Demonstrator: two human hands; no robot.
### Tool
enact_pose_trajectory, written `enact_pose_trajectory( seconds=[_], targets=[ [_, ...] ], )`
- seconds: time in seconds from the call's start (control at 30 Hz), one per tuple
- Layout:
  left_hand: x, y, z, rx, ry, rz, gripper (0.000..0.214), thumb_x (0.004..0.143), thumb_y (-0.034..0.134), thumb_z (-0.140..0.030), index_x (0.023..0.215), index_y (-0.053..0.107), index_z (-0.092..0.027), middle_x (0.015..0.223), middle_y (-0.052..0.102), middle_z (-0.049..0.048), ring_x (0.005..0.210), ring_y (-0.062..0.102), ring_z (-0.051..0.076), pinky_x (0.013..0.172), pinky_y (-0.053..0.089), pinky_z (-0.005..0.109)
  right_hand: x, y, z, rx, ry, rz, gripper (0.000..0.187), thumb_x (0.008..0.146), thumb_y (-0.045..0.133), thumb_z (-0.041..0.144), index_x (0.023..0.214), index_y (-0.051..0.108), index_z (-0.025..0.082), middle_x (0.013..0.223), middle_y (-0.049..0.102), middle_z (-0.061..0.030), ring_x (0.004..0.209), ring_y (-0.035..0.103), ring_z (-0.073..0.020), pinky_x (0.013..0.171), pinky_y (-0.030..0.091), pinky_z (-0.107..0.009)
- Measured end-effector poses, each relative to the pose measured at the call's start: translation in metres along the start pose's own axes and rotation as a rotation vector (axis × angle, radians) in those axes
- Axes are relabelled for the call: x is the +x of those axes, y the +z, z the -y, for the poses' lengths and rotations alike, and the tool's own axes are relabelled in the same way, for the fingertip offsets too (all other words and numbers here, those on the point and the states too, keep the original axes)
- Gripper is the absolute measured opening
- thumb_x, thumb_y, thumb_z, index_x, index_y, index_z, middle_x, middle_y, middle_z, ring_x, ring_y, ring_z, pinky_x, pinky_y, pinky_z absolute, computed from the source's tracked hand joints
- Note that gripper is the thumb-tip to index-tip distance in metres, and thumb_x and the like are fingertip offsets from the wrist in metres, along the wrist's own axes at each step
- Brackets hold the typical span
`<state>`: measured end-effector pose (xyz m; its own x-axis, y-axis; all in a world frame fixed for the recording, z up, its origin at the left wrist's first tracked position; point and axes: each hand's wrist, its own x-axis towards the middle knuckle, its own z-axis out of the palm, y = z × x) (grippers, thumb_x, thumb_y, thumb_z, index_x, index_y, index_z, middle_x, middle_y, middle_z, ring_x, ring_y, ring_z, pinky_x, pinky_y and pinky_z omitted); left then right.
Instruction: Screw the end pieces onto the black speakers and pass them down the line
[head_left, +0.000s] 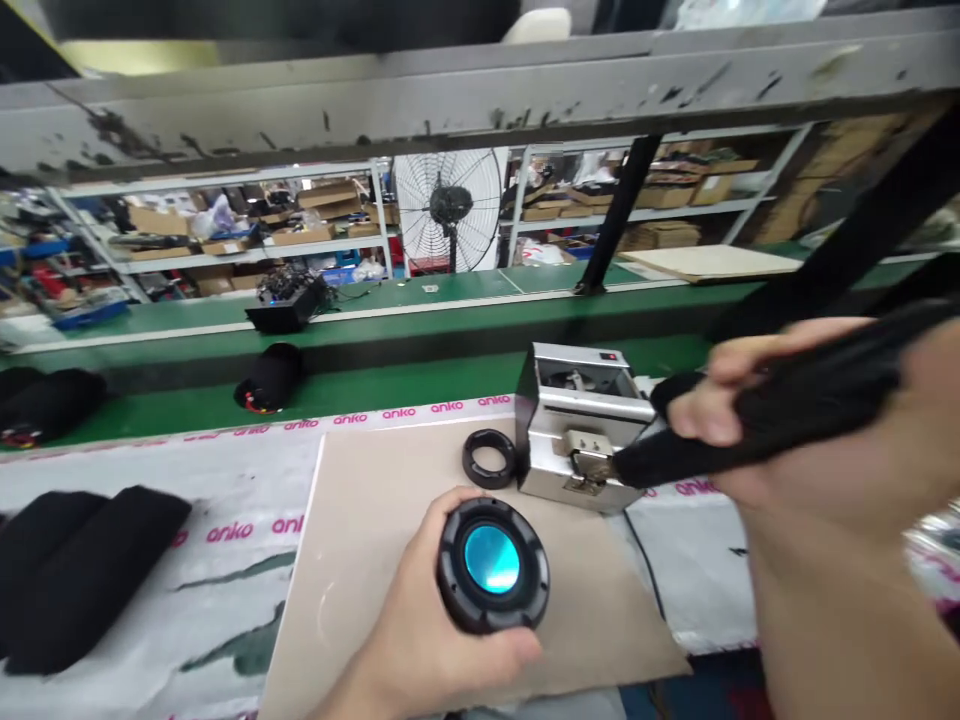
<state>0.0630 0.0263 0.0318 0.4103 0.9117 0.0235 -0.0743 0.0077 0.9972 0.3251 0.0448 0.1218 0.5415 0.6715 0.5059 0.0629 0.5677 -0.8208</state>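
Note:
My left hand (427, 610) is closed around a black round speaker (491, 560), its shiny blue centre facing up towards me. Fingers and thumb grip the notched rim from the left and below. In my right hand (817, 430) is a black electric screwdriver (757, 415), slanting down to the left. The driver's tip is at the front of a metal screw feeder (585, 420); whether a screw is on the tip I cannot tell. A loose black ring (489, 458) lies on the board just left of the feeder.
A beige board (375, 520) lies on the bench over printed wrapping. Black fabric-covered pieces (82, 570) are at the left, with a black cylinder (270, 378) farther back. A dark box of small parts (289, 297) stands on the green ledge. A metal beam (450, 95) crosses overhead.

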Motion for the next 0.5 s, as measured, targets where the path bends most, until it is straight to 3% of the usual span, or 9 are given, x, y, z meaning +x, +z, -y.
enact_pose_trajectory(
  seconds=[0.07,0.17,0.3,0.4,0.5],
  targets=[
    [0.007,0.015,0.002,-0.073,-0.001,0.058,0.087,0.057,0.095,-0.022,0.135,0.057,-0.023,0.126,0.076,0.0104,0.118,0.075,0.036,0.103,0.061,0.043,0.005,0.015,-0.005,0.059,-0.051,-0.064,0.048,0.081,0.093,0.064,0.069,0.067,0.026,0.072,0.067,-0.0021,0.043,0.056,-0.0179,0.038,0.035,-0.036],
    [0.012,0.028,0.008,-0.172,-0.012,0.109,0.088,0.056,0.093,-0.017,0.136,0.057,-0.023,0.124,0.077,0.0092,0.115,0.077,0.035,0.099,0.063,0.041,0.008,0.026,-0.018,0.02,-0.07,0.003,0.046,0.082,0.094,0.06,0.069,0.069,0.023,0.072,0.068,-0.0019,0.04,0.059,-0.0178,0.037,0.037,-0.033],
    [0.011,0.033,0.007,-0.167,-0.051,0.064,0.09,0.054,0.096,-0.017,0.136,0.059,-0.024,0.125,0.077,0.0085,0.115,0.076,0.035,0.099,0.062,0.04,0.01,0.024,-0.033,-0.012,0.016,0.071,0.034,0.085,0.093,0.046,0.081,0.07,0.021,0.067,0.066,0.0015,0.042,0.059,-0.0154,0.042,0.044,-0.029],
    [0.009,0.035,0.0,-0.133,-0.093,0.014,0.09,0.053,0.097,-0.021,0.134,0.06,-0.023,0.126,0.076,0.0088,0.117,0.075,0.035,0.1,0.061,0.04,0.012,0.021,-0.038,-0.011,0.106,0.152,0.031,0.078,0.097,0.032,0.09,0.072,0.019,0.065,0.067,0.0021,0.049,0.063,-0.0157,0.053,0.053,-0.028],
    [0.009,0.036,-0.002,-0.115,-0.103,0.006,0.088,0.053,0.095,-0.022,0.133,0.06,-0.023,0.125,0.076,0.0088,0.116,0.076,0.036,0.099,0.062,0.041,0.014,0.02,-0.041,0.05,0.161,0.208,0.035,0.079,0.096,0.038,0.089,0.068,0.021,0.062,0.066,0.0034,0.046,0.059,-0.0164,0.051,0.055,-0.031]
  ],
)
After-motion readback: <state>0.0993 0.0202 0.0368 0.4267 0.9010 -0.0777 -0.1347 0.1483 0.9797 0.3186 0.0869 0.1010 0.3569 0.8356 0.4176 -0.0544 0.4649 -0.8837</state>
